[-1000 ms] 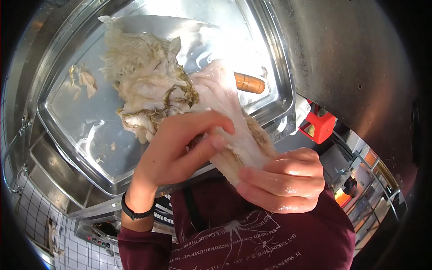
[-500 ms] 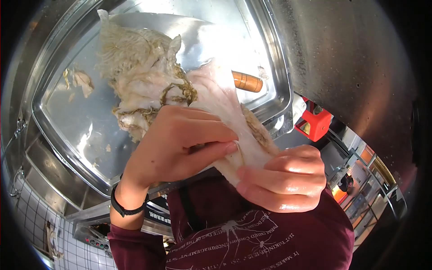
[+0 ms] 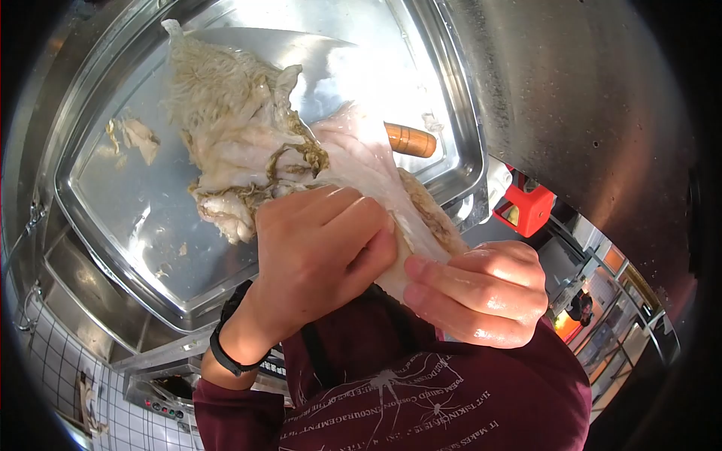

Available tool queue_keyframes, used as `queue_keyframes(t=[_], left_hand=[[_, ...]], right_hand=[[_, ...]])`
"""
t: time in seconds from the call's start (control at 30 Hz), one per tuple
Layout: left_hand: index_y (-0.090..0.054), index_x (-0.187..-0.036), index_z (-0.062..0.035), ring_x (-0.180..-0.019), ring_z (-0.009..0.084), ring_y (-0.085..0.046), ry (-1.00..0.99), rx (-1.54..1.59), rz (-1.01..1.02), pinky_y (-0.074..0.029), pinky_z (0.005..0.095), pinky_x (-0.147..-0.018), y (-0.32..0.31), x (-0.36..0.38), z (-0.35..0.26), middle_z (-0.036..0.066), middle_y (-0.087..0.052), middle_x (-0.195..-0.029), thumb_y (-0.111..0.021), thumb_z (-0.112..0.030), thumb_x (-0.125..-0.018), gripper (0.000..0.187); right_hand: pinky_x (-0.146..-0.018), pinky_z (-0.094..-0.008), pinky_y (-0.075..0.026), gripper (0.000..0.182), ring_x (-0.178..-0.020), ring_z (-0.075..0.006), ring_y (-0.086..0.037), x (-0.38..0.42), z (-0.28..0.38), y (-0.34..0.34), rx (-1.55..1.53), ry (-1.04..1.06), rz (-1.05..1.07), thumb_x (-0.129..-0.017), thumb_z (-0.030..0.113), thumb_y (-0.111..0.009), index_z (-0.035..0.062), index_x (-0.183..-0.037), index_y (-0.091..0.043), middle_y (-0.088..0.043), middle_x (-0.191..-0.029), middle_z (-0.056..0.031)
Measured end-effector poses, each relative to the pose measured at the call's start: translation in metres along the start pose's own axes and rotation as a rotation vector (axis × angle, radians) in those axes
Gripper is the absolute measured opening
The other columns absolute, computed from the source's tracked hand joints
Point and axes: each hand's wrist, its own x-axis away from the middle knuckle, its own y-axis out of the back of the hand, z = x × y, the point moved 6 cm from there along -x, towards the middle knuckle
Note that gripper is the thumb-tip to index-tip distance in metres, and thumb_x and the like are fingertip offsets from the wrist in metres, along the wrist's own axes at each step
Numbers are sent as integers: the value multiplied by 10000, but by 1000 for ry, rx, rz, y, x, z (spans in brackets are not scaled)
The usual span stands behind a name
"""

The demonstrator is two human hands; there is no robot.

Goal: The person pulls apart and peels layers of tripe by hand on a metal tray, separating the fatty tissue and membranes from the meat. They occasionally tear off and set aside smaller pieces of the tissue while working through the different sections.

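A large pale piece of tripe [image 3: 226, 113], shaggy and yellowish on one side with brown edges, is bunched in a metal tray. A smooth whitish flap of it stretches over the near rim towards my body. My left hand [image 3: 320, 252] is closed on this flap, thumb pressed against the curled forefinger. Farther right, my right hand [image 3: 481, 293] pinches the flap's end between thumb and fingers. A knife [image 3: 410, 140] lies in the tray beyond my hands; its wooden handle shows at the right, and its wide blade is partly covered by the tripe.
The metal tray [image 3: 113, 199] has raised rims and holds small pale scraps [image 3: 139, 140] at its left. A steel panel [image 3: 556, 90] stands on the right. Below it is a red plastic object [image 3: 526, 207]. Bright glare hides part of the tray's far right.
My left hand has turned, its wrist shifting right and down, with the fingers curled more tightly on the flap. My right hand stays nearly in place, still pinching the flap's end.
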Motion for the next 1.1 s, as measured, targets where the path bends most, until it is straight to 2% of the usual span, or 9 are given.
queue_keyframes(t=[0.13, 0.2, 0.43, 0.5, 0.63, 0.7, 0.8, 1.1], left_hand=[[-513, -655, -50, -471, 234, -487, 135, 100, 9, -368, 323, -439, -4, 2, 4, 61, -472, -557, -637, -15, -694, 135], [-515, -663, -33, -472, 205, -479, 314, 194, -28, -371, 298, -453, -9, 10, 15, 68, -472, -560, -625, -19, -716, 123], [-546, -686, -7, -474, 147, -450, 406, 322, -84, -364, 269, -467, -14, 17, 23, 77, -465, -559, -613, -34, -741, 91], [-555, -694, -2, -483, 135, -458, 494, 394, -120, -364, 263, -470, -14, 20, 26, 78, -476, -570, -618, -35, -739, 84], [-553, -695, -5, -480, 166, -469, 405, 289, -145, -372, 283, -465, -12, 20, 28, 80, -471, -570, -634, -32, -714, 87], [-539, -681, -19, -482, 209, -478, 163, 59, -162, -378, 313, -455, -7, 17, 19, 78, -461, -567, -651, -15, -677, 111], [-520, -658, -36, -486, 242, -478, 97, 38, -198, -378, 338, -450, -3, 15, 17, 77, -450, -562, -656, 4, -646, 143], [-512, -655, -29, -483, 232, -481, 178, 87, -176, -381, 328, -452, -5, 16, 25, 81, -450, -560, -640, 7, -663, 134]], right_hand=[[-431, -179, -377, 164, -563, -101, -562, 1, -2, 0, -3, 15, 19, -751, 134, -649, 11, -849, -696, -702, -862, -135], [-417, -182, -382, 157, -553, -106, -566, 2, -2, -1, -34, 7, -2, -767, 137, -645, 8, -842, -694, -701, -856, -139], [-419, -186, -396, 157, -554, -116, -576, 2, -5, -2, -87, -25, 1, -761, 127, -650, 1, -845, -692, -697, -857, -146], [-421, -188, -396, 165, -560, -119, -580, 0, -5, -2, -121, -31, -24, -739, 115, -657, 1, -852, -691, -697, -864, -149], [-424, -186, -389, 179, -564, -116, -580, -1, -6, -3, -148, -24, -7, -719, 109, -664, 1, -858, -691, -697, -866, -148], [-423, -182, -377, 176, -562, -112, -576, -3, -7, -3, -172, -33, -22, -720, 114, -666, 0, -852, -689, -698, -864, -145], [-429, -182, -381, 165, -550, -109, -565, -3, -6, -5, -144, -39, -15, -710, 92, -671, -1, -845, -687, -698, -855, -140], [-429, -182, -377, 142, -512, -104, -532, -6, -4, -9, -83, -39, -44, -690, 61, -684, 5, -821, -685, -698, -824, -134]])
